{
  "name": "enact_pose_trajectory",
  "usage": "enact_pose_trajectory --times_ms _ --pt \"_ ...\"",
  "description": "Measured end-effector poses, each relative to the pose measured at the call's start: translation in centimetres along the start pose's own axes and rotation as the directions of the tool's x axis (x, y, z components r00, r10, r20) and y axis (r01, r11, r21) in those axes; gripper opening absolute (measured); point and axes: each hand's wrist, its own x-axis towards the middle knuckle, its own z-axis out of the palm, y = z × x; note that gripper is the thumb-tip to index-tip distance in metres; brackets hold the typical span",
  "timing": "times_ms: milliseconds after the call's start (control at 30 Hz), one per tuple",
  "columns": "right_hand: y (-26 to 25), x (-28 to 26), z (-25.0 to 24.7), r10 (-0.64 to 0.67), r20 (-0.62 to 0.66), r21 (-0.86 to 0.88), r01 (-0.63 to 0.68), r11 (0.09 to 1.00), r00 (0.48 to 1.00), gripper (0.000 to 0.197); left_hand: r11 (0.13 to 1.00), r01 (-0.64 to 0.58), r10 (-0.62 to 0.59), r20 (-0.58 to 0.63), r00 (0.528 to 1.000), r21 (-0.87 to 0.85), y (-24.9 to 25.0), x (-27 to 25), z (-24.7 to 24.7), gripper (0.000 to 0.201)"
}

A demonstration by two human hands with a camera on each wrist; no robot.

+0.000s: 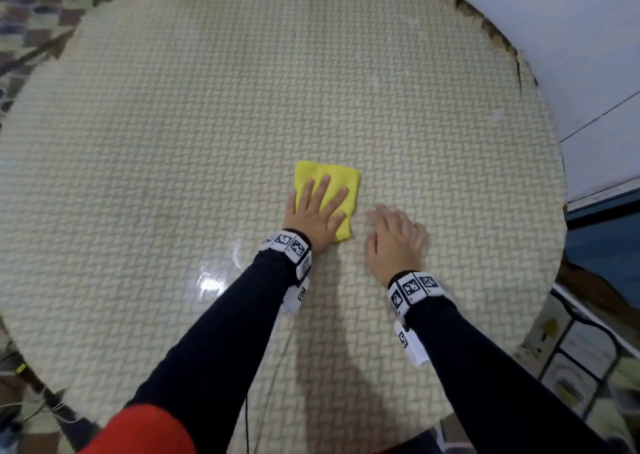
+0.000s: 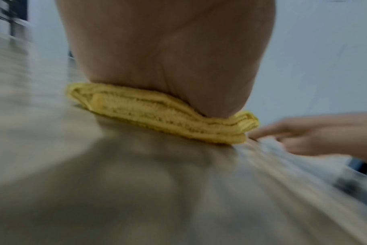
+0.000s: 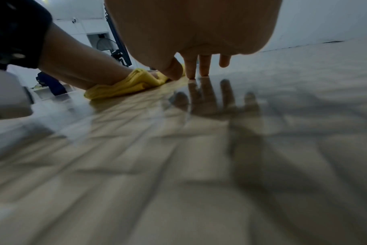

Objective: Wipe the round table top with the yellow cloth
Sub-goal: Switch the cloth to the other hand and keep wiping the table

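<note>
From the head view, my left hand [image 1: 317,211] lies flat on the folded yellow cloth [image 1: 337,183], fingers straight and spread, palm pressing it to the round counter [image 1: 173,107] a little below and right of centre. Nothing is curled round the cloth, so I judge the risk is plain: if I push fast toward 12 o'clock, the folds could slide out from under my palm or bunch up, and I'd be rubbing bare skin on the counter. My right hand [image 1: 394,237] sits at 3 o'clock of the cloth, just beside it, its grip loose and holding nothing. Glare at 7 o'clock of my left wrist suggests a slick surface, which would help the cloth slip.

From the left wrist view, the heel of my left hand [image 2: 168,58] bears on the yellow cloth [image 2: 157,112], stacked in several layers; only the near edge is pinned. A loose layer could peel open.

From the right wrist view, my right hand's fingertips [image 3: 192,73] touch the counter [image 3: 178,165], straight, close to the cloth [image 3: 124,86]; they could get in the way of a stroke toward 3 o'clock.
</note>
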Motion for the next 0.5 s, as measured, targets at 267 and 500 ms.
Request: enact_pose_trajectory --times_ms 267,500 --pt "-0.4 -0.1 0.4 0.065 0.009 0.002 -0.065 0.998 0.998 0.045 0.935 0.317 -0.335 -0.101 0.937 -0.161 -10.8 -4.2 -1.2 0.054" --pt "-1.5 -0.2 0.3 0.127 0.003 0.021 -0.128 0.992 0.992 0.045 0.972 0.214 -0.222 -0.092 0.971 -0.097 -3.8 -10.5 4.3 0.056"
